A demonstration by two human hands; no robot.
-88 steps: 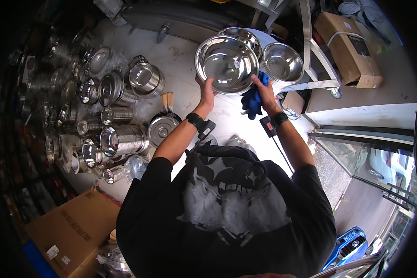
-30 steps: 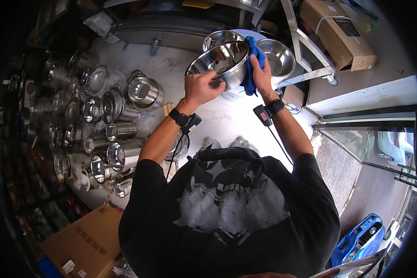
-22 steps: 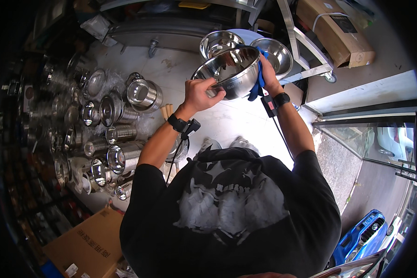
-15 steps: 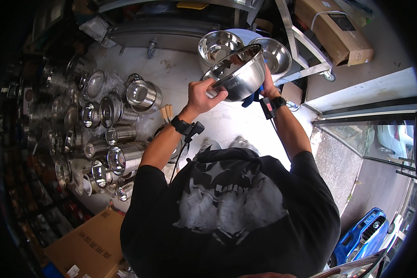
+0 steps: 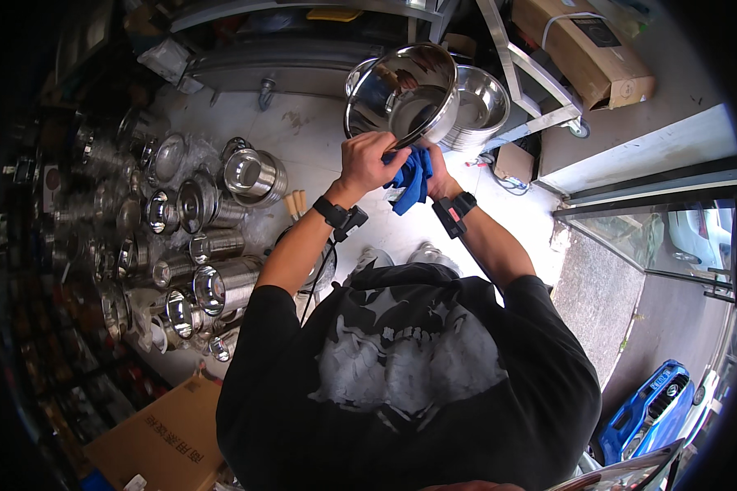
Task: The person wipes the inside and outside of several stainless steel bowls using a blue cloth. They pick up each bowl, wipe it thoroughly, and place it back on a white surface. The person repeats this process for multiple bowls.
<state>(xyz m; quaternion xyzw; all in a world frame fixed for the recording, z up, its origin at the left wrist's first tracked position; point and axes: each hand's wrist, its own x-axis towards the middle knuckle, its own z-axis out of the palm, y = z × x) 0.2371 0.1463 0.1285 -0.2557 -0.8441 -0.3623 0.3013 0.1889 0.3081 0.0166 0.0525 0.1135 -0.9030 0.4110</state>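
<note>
A shiny steel bowl [image 5: 401,82] is held up in front of me, tilted so that its inside faces me. My left hand [image 5: 366,168] grips its near rim, thumb on one side and fingers over the edge. Just right of it, my right hand [image 5: 438,174] is closed on a blue cloth [image 5: 411,176] against the bowl's underside. Part of the right hand's fingers is hidden behind cloth and bowl. Behind the held bowl stands a stack of steel bowls [image 5: 479,102]; another steel bowl [image 5: 354,78] shows only its rim at the left.
Many stacked steel pots and bowls [image 5: 221,282] cover the floor at the left. Wooden handles [image 5: 295,203] stick up near my left forearm. A metal frame with a caster [image 5: 540,102] and a long carton [image 5: 585,49] stand far right. A cardboard box [image 5: 160,434] lies near left.
The bowl has tipped up, turning its inside toward me. My right hand has moved from its right side down to the near rim, bringing the blue cloth into fuller view.
</note>
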